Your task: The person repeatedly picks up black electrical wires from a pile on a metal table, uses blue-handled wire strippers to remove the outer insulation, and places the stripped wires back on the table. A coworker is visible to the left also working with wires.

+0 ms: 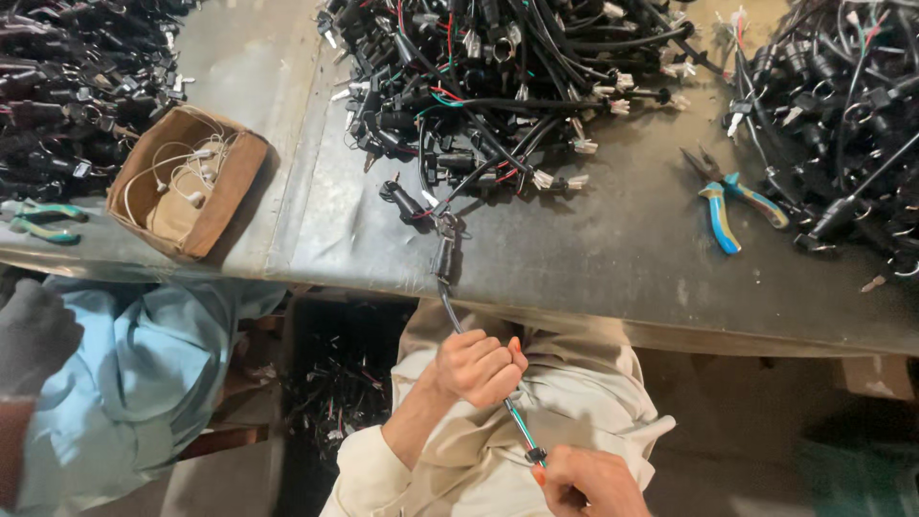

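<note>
Head view: left hand (476, 367) fisted around a black cable (450, 311) running off the table edge (613, 321); right hand (592, 482) pinches its lower end, coloured wires (518, 421) between. Blue-handled pliers (732, 203) lie apart, right.

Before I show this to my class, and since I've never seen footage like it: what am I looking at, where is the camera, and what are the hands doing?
There is no machine here: a person works with bare hands, filmed by a camera worn on their head, looking down. The left hand grips a black cable that runs up onto the grey metal table. The right hand pinches the cable's lower end, where coloured wires show. On the table lie heaps of black cable assemblies, blue-handled pliers and a cardboard box holding white wires. At the left sits another person in a light blue garment.
</note>
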Tool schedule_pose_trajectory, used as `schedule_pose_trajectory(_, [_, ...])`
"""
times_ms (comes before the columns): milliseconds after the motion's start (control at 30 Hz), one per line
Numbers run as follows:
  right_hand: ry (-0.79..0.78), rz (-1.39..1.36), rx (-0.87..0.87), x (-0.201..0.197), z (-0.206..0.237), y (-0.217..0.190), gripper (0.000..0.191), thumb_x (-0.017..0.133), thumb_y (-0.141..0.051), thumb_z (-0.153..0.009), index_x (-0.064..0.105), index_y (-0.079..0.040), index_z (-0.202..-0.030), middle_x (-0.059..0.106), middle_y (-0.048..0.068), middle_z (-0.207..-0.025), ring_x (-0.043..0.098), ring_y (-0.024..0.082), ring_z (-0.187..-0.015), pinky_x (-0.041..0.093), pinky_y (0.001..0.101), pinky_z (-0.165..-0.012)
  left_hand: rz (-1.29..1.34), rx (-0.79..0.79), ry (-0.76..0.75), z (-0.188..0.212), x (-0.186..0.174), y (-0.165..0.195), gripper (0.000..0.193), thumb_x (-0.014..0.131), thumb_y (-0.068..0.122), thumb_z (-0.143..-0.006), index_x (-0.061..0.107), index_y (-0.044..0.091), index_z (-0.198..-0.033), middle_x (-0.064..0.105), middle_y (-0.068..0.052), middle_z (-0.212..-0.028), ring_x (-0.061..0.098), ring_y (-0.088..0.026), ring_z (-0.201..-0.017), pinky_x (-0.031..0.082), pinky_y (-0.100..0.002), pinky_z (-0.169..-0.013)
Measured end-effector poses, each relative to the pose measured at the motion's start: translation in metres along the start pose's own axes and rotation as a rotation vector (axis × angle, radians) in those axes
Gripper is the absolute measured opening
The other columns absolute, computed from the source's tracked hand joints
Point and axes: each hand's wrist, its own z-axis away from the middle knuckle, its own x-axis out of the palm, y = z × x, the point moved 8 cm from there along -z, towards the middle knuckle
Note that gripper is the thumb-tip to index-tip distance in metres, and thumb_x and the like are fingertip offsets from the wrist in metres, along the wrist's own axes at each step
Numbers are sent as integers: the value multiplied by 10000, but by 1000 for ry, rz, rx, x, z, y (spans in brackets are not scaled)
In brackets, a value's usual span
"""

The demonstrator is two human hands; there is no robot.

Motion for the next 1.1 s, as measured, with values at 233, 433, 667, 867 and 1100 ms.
schedule_pose_trajectory(233, [358, 326, -105, -26, -18, -39, 283, 753, 33, -651, 533, -128, -726, 565, -16, -597, 527, 112, -476, 417, 283, -495, 143, -210, -104, -5, -3, -13, 294, 774, -38, -737, 536, 114, -820, 541, -22, -786, 558, -222, -739, 409, -359, -697])
schedule_pose_trajectory(433, [165, 350, -187, -30, -52, -44, 305, 849, -80, -686, 550, -116, -637, 512, 7, -538, 516, 145, -455, 377, 310, -442, 181, -169, -399, 1, -5, 32, 355, 707, 116, -959, 619, 125, -1303, 555, -64, -1513, 451, -203, -1509, 302, -432, -1221])
schedule_pose_trajectory(667, [42, -12, -336, -95, -61, -65, 246, 867, -43, -682, 628, -84, -725, 528, 29, -646, 518, 131, -540, 375, 281, -492, -146, -262, -523, 31, -22, -36, 507, 636, 78, -831, 635, 160, -1331, 518, -57, -1547, 374, -218, -1505, 285, -453, -1184])
schedule_pose_trajectory(867, [236, -343, -253, -133, -51, -44, 228, 882, -11, -678, 694, -56, -800, 542, 48, -738, 519, 119, -613, 373, 255, -536, -126, -511, -459, 15, -36, -25, 436, 678, 243, -923, 586, 73, -1314, 594, -90, -1241, 545, -250, -1205, 335, -459, -1073])
schedule_pose_trajectory(1100, [229, -339, 85, -67, -41, 14, 253, 899, 26, -675, 772, -24, -887, 558, 70, -845, 521, 105, -698, 372, 225, -586, 206, -938, -712, 62, 14, 15, 569, 716, 546, -935, 566, 68, -1207, 703, -121, -875, 645, -301, -877, 290, -443, -1117])
